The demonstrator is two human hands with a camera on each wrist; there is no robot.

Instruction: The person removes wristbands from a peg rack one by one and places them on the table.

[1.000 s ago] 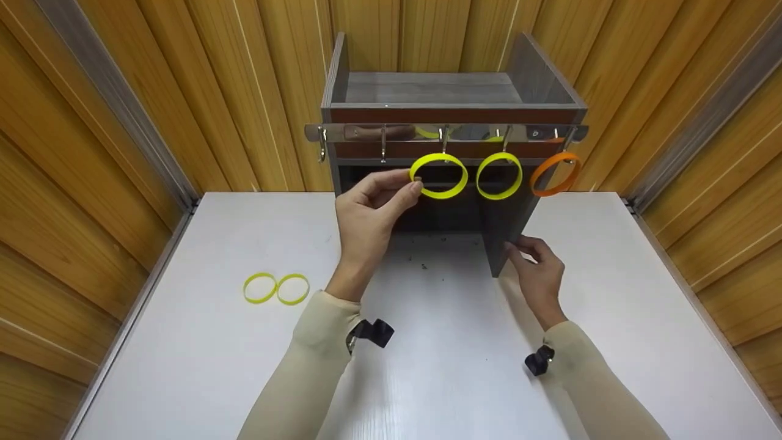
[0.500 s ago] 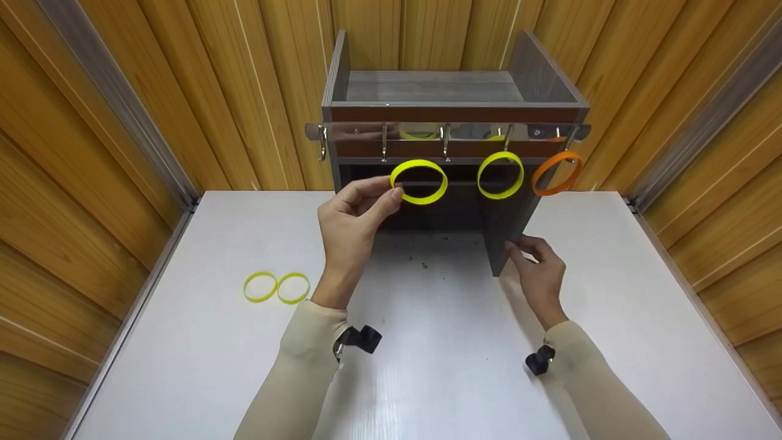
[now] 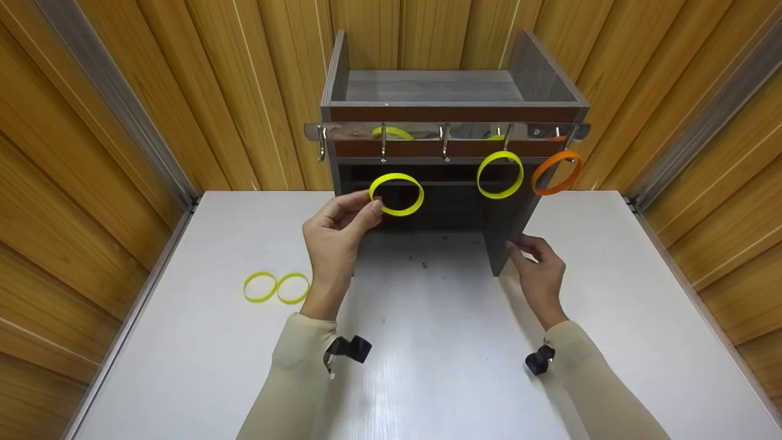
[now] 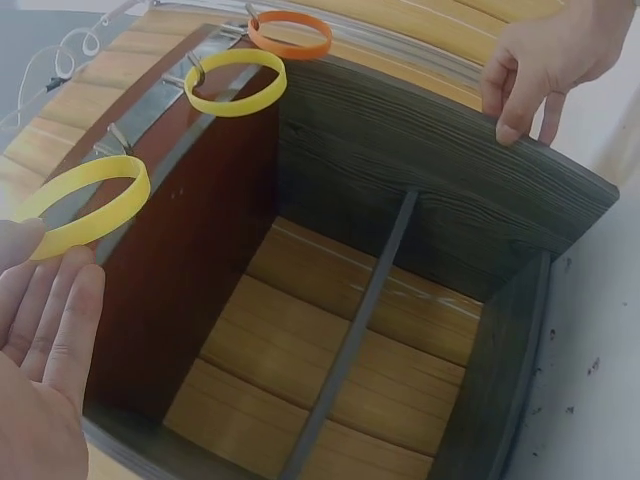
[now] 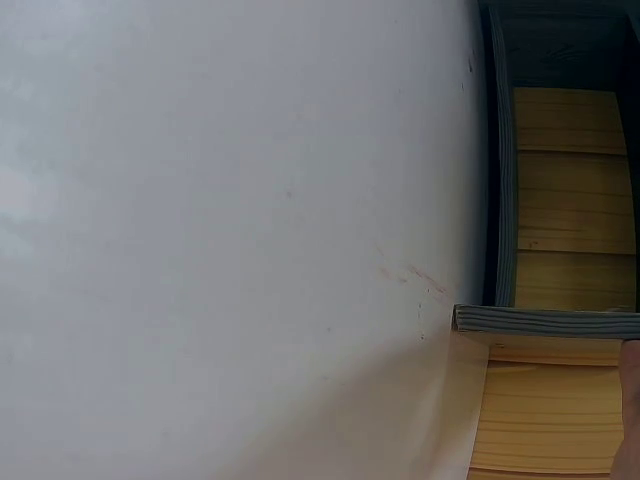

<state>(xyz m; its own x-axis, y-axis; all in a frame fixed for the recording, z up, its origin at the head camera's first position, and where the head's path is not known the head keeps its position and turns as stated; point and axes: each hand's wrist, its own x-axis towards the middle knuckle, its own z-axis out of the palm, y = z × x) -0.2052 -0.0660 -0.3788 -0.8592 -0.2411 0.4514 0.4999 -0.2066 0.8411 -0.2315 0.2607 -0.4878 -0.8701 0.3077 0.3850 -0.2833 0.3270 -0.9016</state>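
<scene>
My left hand (image 3: 333,241) pinches a yellow silicone wristband (image 3: 400,213) between thumb and fingers, in front of the grey shelf unit (image 3: 427,105) and below its metal hook rail (image 3: 476,131). A second yellow wristband (image 3: 501,196) hangs from a hook right of centre. On the rightmost hook hangs an orange wristband (image 3: 548,192). Thumb and fingers of my right hand (image 3: 540,272) grip the front edge of the unit's right side panel (image 3: 507,232), low down. The left wrist view also shows this grip; only a sliver of that hand (image 5: 630,400) appears in the right wrist view.
Two more yellow wristbands, one on the left (image 3: 259,300) and one on the right (image 3: 293,302), lie side by side on the white table (image 3: 183,366), left of my left wrist. Wood-panelled walls (image 3: 73,183) enclose the table at the back and sides.
My left hand has drawn the pinched yellow wristband away from the middle hook, leftward and down towards me. The right hand stays on the side panel.
</scene>
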